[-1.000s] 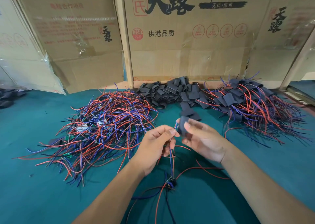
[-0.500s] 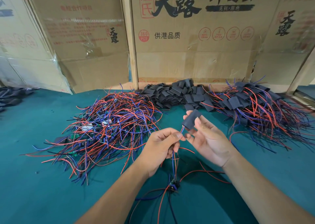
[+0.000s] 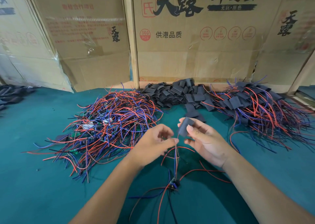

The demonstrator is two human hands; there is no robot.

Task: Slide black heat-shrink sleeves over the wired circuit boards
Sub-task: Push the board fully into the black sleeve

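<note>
The sleeve [image 3: 185, 127] sits pinched between thumb and fingers of the right hand [image 3: 206, 142], just above the left hand [image 3: 156, 144], which pinches the gathered wire ends [image 3: 175, 153] at its fingertips. It looks light, thin and floppy, likely to flatten shut, so a hold by its edges that bows the mouth open should serve best. The wires are limp and springy; gripping them close to their tips would keep them together for threading. The board [image 3: 174, 185] dangles below both hands on those wires, small and light. Beyond the left hand lies the bare pile [image 3: 109, 128]; beyond the right, the loose sleeves [image 3: 179, 94] and the done pile [image 3: 259, 111].
</note>
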